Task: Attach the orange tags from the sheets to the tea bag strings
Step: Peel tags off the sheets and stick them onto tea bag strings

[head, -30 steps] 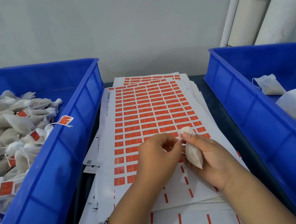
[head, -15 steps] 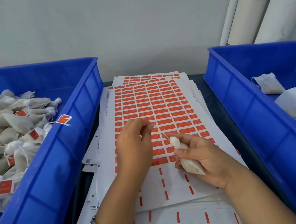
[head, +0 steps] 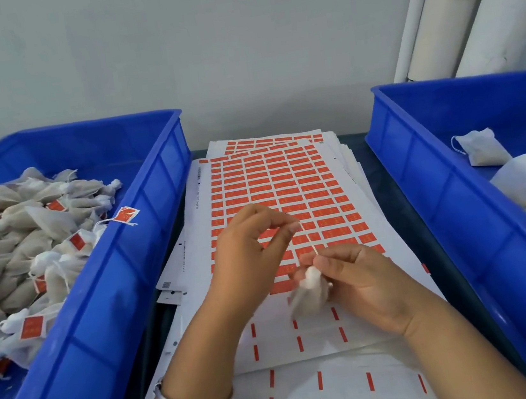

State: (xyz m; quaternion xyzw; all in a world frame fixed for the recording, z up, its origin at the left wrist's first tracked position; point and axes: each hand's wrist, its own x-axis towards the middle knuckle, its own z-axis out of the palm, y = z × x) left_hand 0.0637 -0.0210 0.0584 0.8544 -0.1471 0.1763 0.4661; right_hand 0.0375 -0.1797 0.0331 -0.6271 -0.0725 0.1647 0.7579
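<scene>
**Tag could miss the string**

My right hand (head: 362, 281) pinched the blurred tea bag (head: 310, 288) at centre frame, its string too fine to trace. My left hand (head: 251, 251) hovered curled over the tag sheet (head: 287, 192) — whether it held a tag, I couldn't tell. A slack string risked a crooked bond — or a tag stuck to skin.

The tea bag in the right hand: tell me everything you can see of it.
The small white mesh tea bag looks soft, filled and gathered at its top, blurred by motion. The right hand holds it over the white sheet of orange tags, fingers curled round it, body hanging down-left. A thin pale string rises from its top. No orange tag shows on it.
</scene>
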